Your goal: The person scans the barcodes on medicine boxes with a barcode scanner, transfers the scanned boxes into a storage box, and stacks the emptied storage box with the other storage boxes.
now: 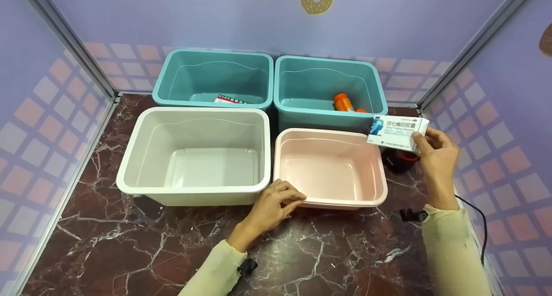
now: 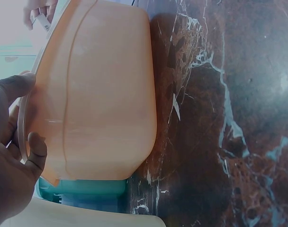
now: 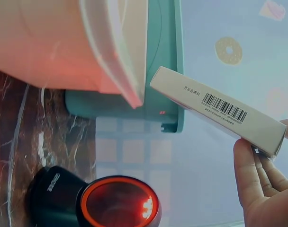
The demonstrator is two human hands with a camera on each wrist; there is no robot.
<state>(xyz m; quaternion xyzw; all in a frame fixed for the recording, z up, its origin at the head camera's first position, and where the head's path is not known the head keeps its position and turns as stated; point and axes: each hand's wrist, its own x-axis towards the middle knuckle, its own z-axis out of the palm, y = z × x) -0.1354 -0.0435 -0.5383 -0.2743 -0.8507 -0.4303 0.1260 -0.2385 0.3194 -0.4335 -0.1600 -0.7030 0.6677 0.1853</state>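
My right hand [image 1: 437, 158] holds a white medicine box [image 1: 399, 132] by its right end, thumb on the printed front. In the right wrist view the box's barcode side [image 3: 220, 109] shows, above a black scanner [image 3: 118, 203] with a red-lit ring. The box is over the back right corner of a pink bin [image 1: 379, 192]. At that bin's front left rim, my left hand [image 1: 274, 203] pinches the edge between thumb and fingers. In the left wrist view the bin's outer wall [image 2: 106, 94] stands beside the left fingers.
A larger white bin [image 1: 194, 190] stands left of the pink one. Behind are two teal bins: the left [image 1: 215, 54] contains a green, white and red box [image 1: 230, 99], the right [image 1: 327, 63] orange bottles [image 1: 343, 102]. A black cable [image 1: 484, 227] runs along the right wall.
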